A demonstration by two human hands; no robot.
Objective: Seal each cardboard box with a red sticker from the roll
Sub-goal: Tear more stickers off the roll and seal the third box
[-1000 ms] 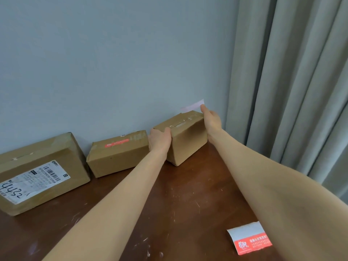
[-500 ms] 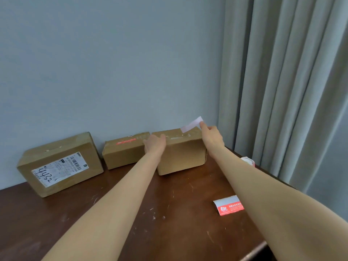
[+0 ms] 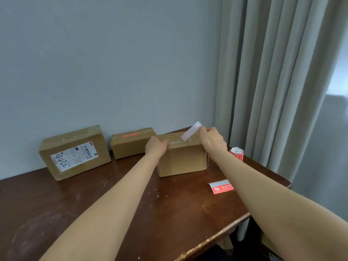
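At the far right of the surface (image 3: 169, 208), the right hand (image 3: 212, 141) pinches a sticker (image 3: 191, 131), now lowered onto the box (image 3: 181, 159) seam; the left hand (image 3: 156, 147) grips the box's left edge, ready for sealing.

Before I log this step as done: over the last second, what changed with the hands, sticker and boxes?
The right box was turned from corner-on to nearly square with the viewer; the camera drew back, revealing the sticker roll. Unchanged: left hand steadies that box, right hand pinches the sticker, its free end raised off the lid; the other two boxes and the loose sticker sit as before.
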